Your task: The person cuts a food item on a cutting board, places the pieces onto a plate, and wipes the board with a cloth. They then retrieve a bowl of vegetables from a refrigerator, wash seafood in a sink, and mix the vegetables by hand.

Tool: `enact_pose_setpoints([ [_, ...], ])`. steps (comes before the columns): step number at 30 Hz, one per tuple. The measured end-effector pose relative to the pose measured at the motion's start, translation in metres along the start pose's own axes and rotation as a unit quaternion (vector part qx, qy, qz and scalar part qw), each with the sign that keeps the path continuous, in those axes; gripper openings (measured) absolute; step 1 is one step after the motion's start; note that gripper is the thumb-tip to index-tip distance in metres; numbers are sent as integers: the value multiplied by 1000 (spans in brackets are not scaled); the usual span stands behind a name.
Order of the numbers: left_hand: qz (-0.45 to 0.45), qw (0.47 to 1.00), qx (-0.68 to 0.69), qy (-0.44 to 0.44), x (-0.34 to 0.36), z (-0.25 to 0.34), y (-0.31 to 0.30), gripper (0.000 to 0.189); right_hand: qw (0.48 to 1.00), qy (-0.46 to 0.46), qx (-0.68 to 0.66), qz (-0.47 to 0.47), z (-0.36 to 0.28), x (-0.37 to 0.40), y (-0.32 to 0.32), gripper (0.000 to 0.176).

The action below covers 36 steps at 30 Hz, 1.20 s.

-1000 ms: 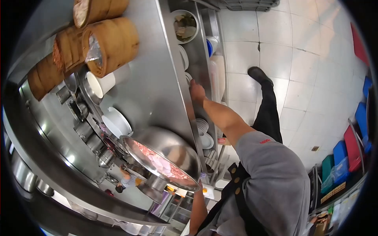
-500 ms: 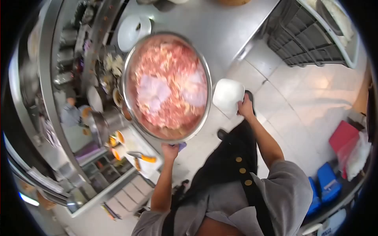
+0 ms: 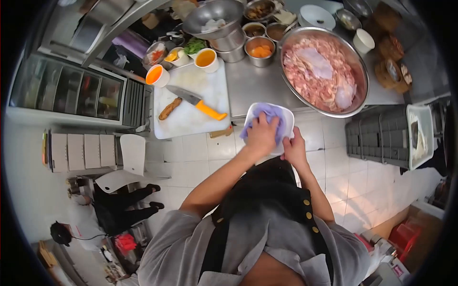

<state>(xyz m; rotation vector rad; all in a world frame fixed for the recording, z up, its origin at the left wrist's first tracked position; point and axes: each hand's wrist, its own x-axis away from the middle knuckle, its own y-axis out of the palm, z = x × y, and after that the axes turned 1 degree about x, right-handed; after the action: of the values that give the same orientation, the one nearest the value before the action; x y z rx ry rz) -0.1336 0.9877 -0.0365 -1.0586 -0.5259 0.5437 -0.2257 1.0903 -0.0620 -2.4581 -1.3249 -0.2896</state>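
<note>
In front of my apron, my right hand grips the rim of a white squarish bowl, thumb on the edge. My left hand is inside the bowl, its fingers pressed onto a purple cloth bunched there. Up and to the right, a big steel basin of raw pink meat rests at the counter edge, apart from both hands.
On the left, a white cutting board bears a yellow-handled knife, a brown root-like piece and tubs of orange liquid. Steel bowls line the counter. A grey crate stands right; another person is lower left.
My left hand has left the basin's rim and now presses the cloth into the bowl. My right hand has brought the bowl in front of me. The view has turned toward the counter.
</note>
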Motion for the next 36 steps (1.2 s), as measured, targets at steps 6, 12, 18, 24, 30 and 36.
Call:
enact_pose_setpoints([
  [6,-228,973,29,20,-106,-84,-19,45,993,-56,100,43,-23,-99,58,22],
  [12,-338,873,337,102,-55,-134,-63,43,942,-194,206,179,48,-208,93,36],
  [18,-196,817,542,-28,3,-109,-24,26,955,173,-196,-142,-10,-85,41,47],
  [24,159,974,155,-50,-59,-91,-6,39,982,-163,46,89,21,-136,39,37],
  [30,253,796,415,-361,-88,-121,57,42,822,-488,238,170,-20,-182,64,40],
  [36,242,559,737,-292,-107,-110,60,10,760,-294,568,-115,-32,-254,127,30],
])
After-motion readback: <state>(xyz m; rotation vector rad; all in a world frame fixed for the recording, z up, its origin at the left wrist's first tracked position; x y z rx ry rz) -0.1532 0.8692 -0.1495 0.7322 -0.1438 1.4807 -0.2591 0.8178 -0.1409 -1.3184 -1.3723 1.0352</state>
